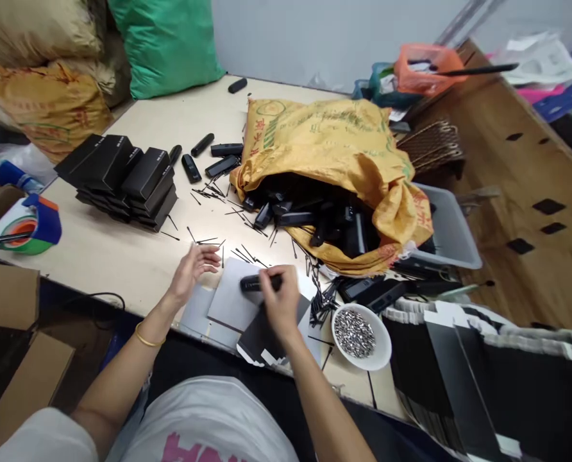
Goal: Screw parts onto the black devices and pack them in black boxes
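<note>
My right hand [283, 305] is closed round a small black oblong device [251, 283], held over grey sheets of board [232, 298] at the table's front edge. Under that hand lies a flat black piece of card [260, 337] with white edges. My left hand [194, 269] is raised to the left of the boards, its fingers apart and nothing in them. Thin black sticks with small heads [247, 253] lie scattered just beyond both hands. To the right of the boards stands a white bowl [386, 340] of small shiny metal pieces [354, 333].
A yellow woven sack [319, 131] spills similar black devices. Stacked black boxes [146, 173] stand at left, near a tape roll [21, 234]. Stacks of flat black card [440, 366] lie at right, below a grey plastic bin [452, 224]. A green sack [168, 48] stands behind.
</note>
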A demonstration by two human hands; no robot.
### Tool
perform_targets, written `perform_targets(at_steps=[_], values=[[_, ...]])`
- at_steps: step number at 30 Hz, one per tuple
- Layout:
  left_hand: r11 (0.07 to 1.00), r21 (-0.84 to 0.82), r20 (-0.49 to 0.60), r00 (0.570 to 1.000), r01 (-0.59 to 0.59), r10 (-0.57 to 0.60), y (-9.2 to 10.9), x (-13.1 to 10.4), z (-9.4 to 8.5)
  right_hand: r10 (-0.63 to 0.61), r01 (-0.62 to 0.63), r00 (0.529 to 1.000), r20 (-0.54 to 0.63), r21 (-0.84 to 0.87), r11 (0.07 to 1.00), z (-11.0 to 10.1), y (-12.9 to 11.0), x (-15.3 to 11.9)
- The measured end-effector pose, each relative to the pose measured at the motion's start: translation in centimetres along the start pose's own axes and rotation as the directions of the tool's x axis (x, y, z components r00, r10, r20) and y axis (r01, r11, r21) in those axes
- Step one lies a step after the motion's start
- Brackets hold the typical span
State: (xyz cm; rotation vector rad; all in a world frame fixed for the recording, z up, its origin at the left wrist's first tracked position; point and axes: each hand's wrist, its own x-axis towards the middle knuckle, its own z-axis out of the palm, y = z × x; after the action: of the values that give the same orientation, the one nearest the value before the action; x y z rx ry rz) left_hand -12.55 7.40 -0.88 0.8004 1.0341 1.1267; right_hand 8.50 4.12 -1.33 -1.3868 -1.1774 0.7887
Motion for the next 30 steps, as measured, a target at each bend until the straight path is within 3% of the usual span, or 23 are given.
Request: perform_targets(at_steps=[2,5,8,10,12,13,15,17,20,22,23,26,28,30], values=[[1.0,0.01,0.074,0.997,0.01,-0.01,-0.2,0.1,1.1,0.159,-0.161,0.987,0.024,0.142,0.977,-0.7,0.3,0.9],[0.998,0.057,0.174,0.985,0.01,-0.02,-0.3,0.4,2.9,0.355,-0.377,0.926,0.13,0.391,0.84,-1.9,0.3,2.1],[0.978,0.208,0.343,0.937,-0.008,-0.065,-0.3,0.2,4.8,0.413,-0.446,0.893,0.181,0.491,0.748,-1.9,0.3,2.4],[0.926,0.364,0.477,0.874,-0.102,-0.091,-0.7,-0.1,6.0,0.402,-0.44,0.897,0.184,0.472,0.764,-1.8,0.4,2.2],[0.847,0.485,0.542,0.835,-0.219,-0.095,-1.4,-0.4,6.7,0.361,-0.395,0.918,0.162,0.354,0.848,-2.7,0.6,2.1],[0.811,0.531,0.528,0.845,-0.248,-0.087,-1.7,-0.4,6.7,0.322,-0.344,0.938,0.125,0.243,0.907,-3.6,0.7,2.0],[0.741,0.628,0.398,0.916,-0.236,-0.045,-2.3,0.1,6.0,0.206,-0.202,0.977,0.048,-0.078,0.976,-6.2,1.0,1.8],[0.643,0.737,0.212,0.975,-0.208,0.072,-2.7,1.2,4.8,0.102,-0.06,0.991,0.082,-0.407,0.911,-8.8,1.4,1.3],[0.514,0.833,0.067,0.96,-0.204,0.273,-3.6,2.2,4.2,0.113,0.107,0.955,0.276,-0.67,0.735,-10.4,2.6,0.2],[0.476,0.843,0.101,0.943,-0.25,0.316,-4.7,1.6,5.0,0.152,0.143,0.938,0.311,-0.748,0.649,-10.1,3.6,0.0],[0.445,0.843,0.175,0.936,-0.303,0.306,-5.4,0.8,5.7,0.175,0.135,0.936,0.305,-0.771,0.622,-9.7,4.0,0.2],[0.349,0.813,0.458,0.882,-0.466,0.111,-7.7,-1.9,8.1,0.283,0.093,0.898,0.335,-0.776,0.624,-9.4,4.5,1.3],[0.345,0.824,0.479,0.878,-0.449,-0.003,-8.3,-2.9,9.3,0.31,0.09,0.868,0.388,-0.737,0.67,-9.9,4.1,2.2],[0.449,0.813,0.414,0.91,-0.371,0.002,-7.6,-3.1,9.9,0.243,0.093,0.883,0.402,-0.657,0.749,-10.5,3.2,2.9]])
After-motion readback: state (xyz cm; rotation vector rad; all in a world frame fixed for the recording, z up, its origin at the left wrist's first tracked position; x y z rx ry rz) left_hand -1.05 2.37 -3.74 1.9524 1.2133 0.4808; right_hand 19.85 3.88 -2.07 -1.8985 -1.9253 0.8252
